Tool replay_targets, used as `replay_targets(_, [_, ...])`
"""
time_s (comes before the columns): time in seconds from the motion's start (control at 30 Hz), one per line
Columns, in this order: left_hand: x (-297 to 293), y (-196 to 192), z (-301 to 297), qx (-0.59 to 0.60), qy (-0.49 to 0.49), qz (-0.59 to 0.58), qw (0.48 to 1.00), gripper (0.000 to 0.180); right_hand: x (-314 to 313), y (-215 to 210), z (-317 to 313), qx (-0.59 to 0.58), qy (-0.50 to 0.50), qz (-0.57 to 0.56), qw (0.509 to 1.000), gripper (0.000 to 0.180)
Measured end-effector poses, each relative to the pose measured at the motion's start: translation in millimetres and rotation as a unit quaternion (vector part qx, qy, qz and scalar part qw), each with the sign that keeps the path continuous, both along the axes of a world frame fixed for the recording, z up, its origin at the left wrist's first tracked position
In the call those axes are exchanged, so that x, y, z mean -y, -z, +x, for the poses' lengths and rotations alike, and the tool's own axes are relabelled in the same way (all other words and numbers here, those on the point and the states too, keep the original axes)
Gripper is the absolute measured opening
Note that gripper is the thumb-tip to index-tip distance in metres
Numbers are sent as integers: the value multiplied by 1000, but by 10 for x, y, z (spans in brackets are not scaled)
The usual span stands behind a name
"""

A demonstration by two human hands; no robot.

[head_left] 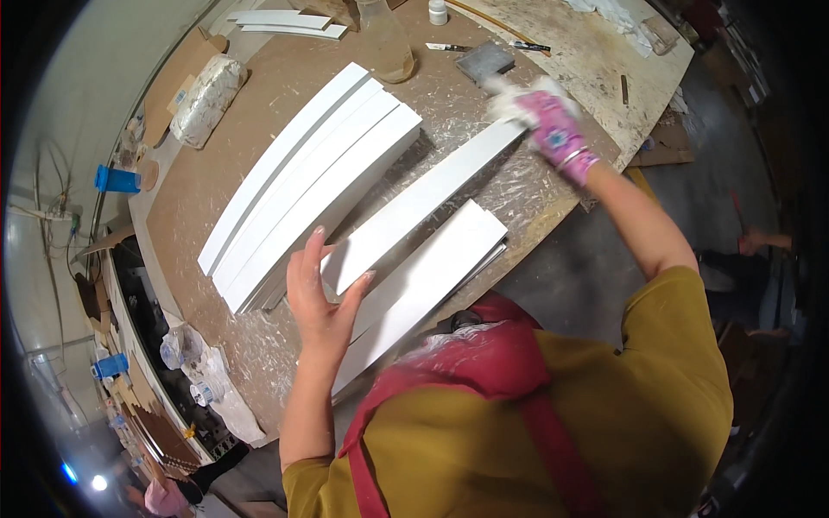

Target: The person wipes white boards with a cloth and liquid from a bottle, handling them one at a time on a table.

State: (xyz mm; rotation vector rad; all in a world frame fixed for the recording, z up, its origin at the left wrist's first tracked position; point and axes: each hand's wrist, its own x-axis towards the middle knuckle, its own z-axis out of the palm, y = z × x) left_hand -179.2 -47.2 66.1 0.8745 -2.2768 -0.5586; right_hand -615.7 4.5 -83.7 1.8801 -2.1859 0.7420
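A long white board [423, 198] lies slantwise across the work table. My bare left hand [321, 298] grips its near end, thumb on one edge and fingers on the other. At the far end is my right hand [555, 129], in a pink patterned glove, closed on a white cloth [511, 99] pressed against the board; both are blurred by motion. To the left stands a stack of white boards [311, 186], close beside my left fingers. Nearer my body, more white boards [423, 276] lie in a low pile along the table edge.
The brown table top [207, 164] carries white smears. Along its far side are a grey block [485, 62], a cloudy plastic bottle [386, 43], a small white jar [438, 12] and short white strips [289, 24]. A wrapped bundle [209, 99] and a blue cup [117, 180] are at left.
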Motion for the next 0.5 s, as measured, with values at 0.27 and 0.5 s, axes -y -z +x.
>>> replay_targets(0.27, [260, -251, -65, 26, -75, 625, 777, 40, 69, -1452, 939, 357, 30, 173, 918, 38])
replay_targets(0.5, [191, -38, -271, 28, -48, 660, 749, 40, 384, -417, 1212, 272, -289, 130, 908, 54])
